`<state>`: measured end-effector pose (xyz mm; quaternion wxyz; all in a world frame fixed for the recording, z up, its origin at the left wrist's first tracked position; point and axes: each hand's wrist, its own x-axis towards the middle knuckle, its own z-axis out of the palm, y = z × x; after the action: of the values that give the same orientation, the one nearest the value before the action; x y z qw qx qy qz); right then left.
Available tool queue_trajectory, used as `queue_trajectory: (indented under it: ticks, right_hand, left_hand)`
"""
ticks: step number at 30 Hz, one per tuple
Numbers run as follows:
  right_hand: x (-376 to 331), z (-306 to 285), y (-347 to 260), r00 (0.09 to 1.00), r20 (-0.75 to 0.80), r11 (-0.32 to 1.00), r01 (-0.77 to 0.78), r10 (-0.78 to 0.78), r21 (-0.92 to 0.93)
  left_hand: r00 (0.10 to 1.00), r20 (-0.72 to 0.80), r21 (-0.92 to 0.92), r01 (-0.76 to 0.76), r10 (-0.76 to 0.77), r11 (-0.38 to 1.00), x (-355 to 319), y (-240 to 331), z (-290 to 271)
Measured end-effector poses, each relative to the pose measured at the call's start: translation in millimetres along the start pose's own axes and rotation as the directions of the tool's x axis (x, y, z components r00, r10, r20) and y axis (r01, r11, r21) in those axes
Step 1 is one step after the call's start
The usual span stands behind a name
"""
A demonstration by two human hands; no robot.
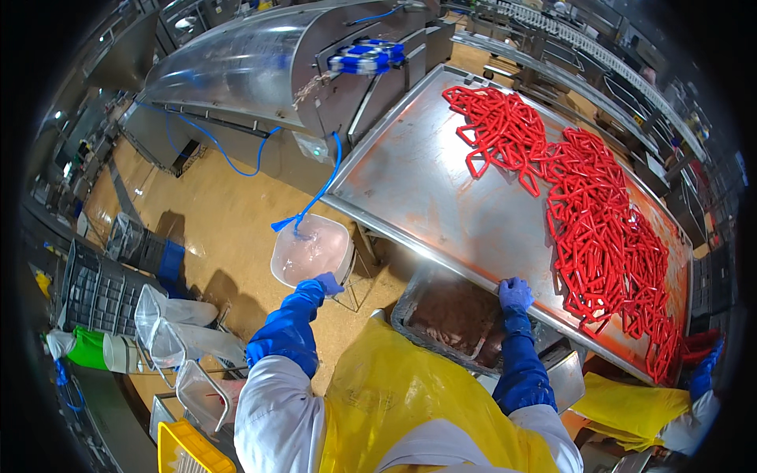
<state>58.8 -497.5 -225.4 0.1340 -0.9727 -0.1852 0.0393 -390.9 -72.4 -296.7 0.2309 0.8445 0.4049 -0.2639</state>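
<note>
White tub (277, 257) of cloudy liquid: beside near-left corner of steel surface (418, 158). Left hand (327, 283): fingers bent at tub rim, grip cannot be told. Right hand (516, 294): fingers curled at near edge, hold unclear. Red links (599, 229): heaped along right side.

I can't make out whether the fingers of my left grip (330, 284) close on the rim of the white tub (344, 236); my right grip (516, 294) hides its own fingertips at the edge of the desk (410, 158). The blue hose's (330, 169) lower end vanishes in cloudy liquid. My apron (402, 378) covers part of the dark crate (402, 311), whose murky contents I can't identify. The view's rim cuts off a co-worker (631, 406).
</note>
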Motion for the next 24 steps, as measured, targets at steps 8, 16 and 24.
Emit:
queue_trajectory:
  ticks: [8, 16, 24]
  right_hand:
    - [0, -1, 21, 0.999, 0.013, 0.999, -0.035, 0.035, 0.006]
    - [-2, -4, 21, 0.999, 0.023, 1.000, -0.022, 0.022, 0.013]
    - [9, 6, 28, 0.999, 0.041, 0.998, -0.005, 0.002, 0.069]
  left_hand:
    - [0.814, -0.429, -0.282, -0.532, 0.390, 0.799, -30, 144, -131]
    - [0.547, -0.680, -0.188, -0.774, 0.488, 0.605, -158, 239, -235]
    - [0.711, -0.425, -0.333, -0.698, 0.560, 0.634, -184, 223, -151]
